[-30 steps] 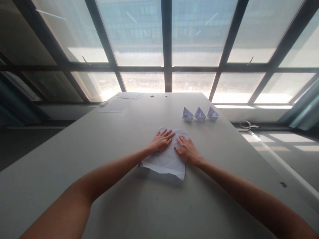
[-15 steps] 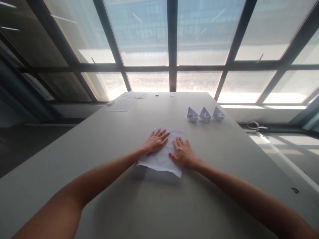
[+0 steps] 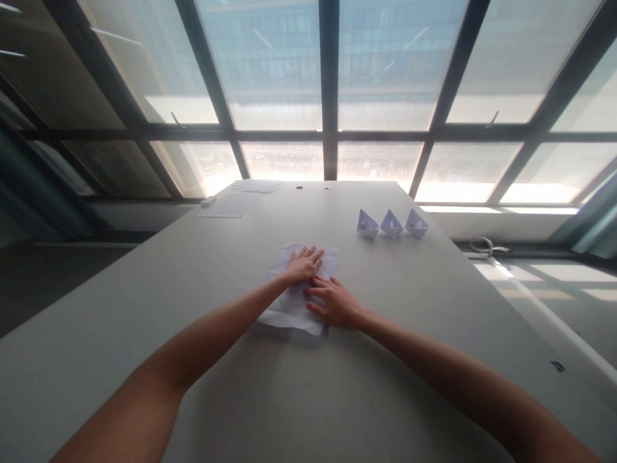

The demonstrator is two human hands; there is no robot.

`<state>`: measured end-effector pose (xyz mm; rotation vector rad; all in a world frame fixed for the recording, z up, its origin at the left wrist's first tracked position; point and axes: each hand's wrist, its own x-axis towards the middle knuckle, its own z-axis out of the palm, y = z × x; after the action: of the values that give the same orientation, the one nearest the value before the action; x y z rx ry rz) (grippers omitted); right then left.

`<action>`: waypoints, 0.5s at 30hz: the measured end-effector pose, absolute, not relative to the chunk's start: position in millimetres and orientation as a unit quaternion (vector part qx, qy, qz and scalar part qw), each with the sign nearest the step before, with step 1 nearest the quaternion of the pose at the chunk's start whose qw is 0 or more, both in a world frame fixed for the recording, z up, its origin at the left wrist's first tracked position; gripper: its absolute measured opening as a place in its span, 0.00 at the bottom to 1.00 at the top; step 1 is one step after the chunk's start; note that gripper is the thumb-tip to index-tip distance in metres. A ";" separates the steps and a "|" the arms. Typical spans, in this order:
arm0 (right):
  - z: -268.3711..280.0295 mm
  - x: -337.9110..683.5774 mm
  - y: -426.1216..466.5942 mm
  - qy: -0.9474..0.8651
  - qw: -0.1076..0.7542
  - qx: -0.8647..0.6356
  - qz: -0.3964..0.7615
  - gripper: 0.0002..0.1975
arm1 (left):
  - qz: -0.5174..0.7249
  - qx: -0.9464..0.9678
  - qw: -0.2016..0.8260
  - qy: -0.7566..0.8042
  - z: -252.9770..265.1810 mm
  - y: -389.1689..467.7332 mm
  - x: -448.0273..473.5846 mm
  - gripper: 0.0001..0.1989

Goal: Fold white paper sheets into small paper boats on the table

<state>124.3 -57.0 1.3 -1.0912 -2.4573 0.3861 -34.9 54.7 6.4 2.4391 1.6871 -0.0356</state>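
A creased white sheet of paper [image 3: 289, 308] lies on the table in front of me, its near edge curling up a little. My left hand [image 3: 303, 265] rests palm down on its upper part, fingers spread and pointing away. Just below and to the right, my right hand [image 3: 332, 301] lies flat on the paper's right side, its fingertips close to or touching the left hand. Both hands cover the middle of the sheet. Neither hand is closed around anything.
Three folded paper boats [image 3: 391, 225] stand in a row on the table's right side. Flat white sheets [image 3: 230, 206] lie at the far left, beside a small white object [image 3: 208, 201]. A small dark item [image 3: 558, 366] is near the right edge. Windows rise behind the table [image 3: 202, 270].
The paper has shifted left under my hands. My right hand has moved left, closing the gap to the left hand, which stays on the upper part of the sheet.
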 end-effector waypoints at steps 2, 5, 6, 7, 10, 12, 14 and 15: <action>0.7 141.8 -38.9 -0.827 0.288 -0.463 0.136 0.18 | 0.046 0.818 0.053 0.571 -3.4 52.0 -38.2 0.28; 7.3 184.1 -0.2 -0.715 0.351 -0.603 0.056 0.19 | 0.095 0.814 0.029 0.573 -11.8 50.5 -44.4 0.27; 10.4 199.4 13.8 -0.688 0.354 -0.633 0.024 0.21 | 0.099 0.813 0.028 0.572 -12.8 50.4 -45.6 0.27; 13.2 213.8 27.4 -0.669 0.354 -0.654 -0.003 0.22 | 0.101 0.813 0.026 0.573 -13.2 50.4 -46.4 0.26; 16.7 246.2 62.1 -0.647 0.340 -0.682 -0.038 0.24 | 0.105 0.811 0.016 0.576 -13.0 49.9 -46.6 0.26; 15.0 257.6 78.8 -0.655 0.331 -0.678 -0.029 0.24 | 0.112 0.809 0.007 0.577 -13.4 48.8 -46.3 0.25; 12.1 263.2 90.3 -0.665 0.331 -0.670 -0.004 0.20 | 0.122 0.807 -0.004 0.577 -14.3 47.6 -46.0 0.24; 10.9 264.4 93.9 -0.669 0.332 -0.665 0.007 0.17 | 0.128 0.807 -0.010 0.577 -14.6 46.9 -45.9 0.24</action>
<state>264.4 93.9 10.9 -1.7379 -1.7489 0.0188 -45.9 46.9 -14.6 2.5493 1.8240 0.4056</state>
